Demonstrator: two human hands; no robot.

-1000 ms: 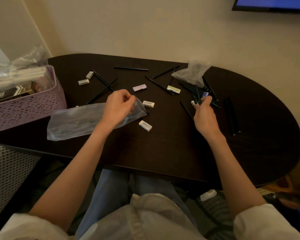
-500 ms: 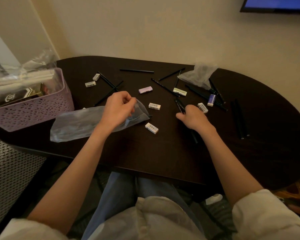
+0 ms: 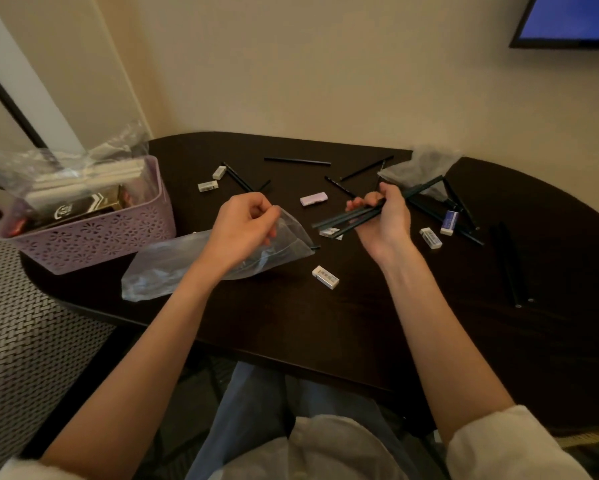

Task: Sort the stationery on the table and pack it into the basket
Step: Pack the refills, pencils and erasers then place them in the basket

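The right hand has just come up off the table with a small bundle of dark pencils in its curled fingers; half a second ago it was pressed flat down among them, gathering. The bundle now hangs above the table, its near ends pointing left toward the mouth of the clear plastic bag. The left hand has not moved: it still pinches the edge of the bag's opening between thumb and fingertips, holding it lifted, while the rest of the bag lies limp on the table toward the basket.

That lift suggests the sorting step for this handful is done and the loading step is next: the pencils look lined up to slide into the bag. A few dark sticks already seem to lie inside it, though the plastic blurs them.

Plenty remains. More pencils lie loose at the far side and the right edge of the table, and several erasers are scattered about, one white one just in front of the bag's mouth and a pale purple one between the two hands. A second, crumpled bag sits at the back. The purple basket at the left edge already holds bagged items and a dark box, so the task is only partly done.
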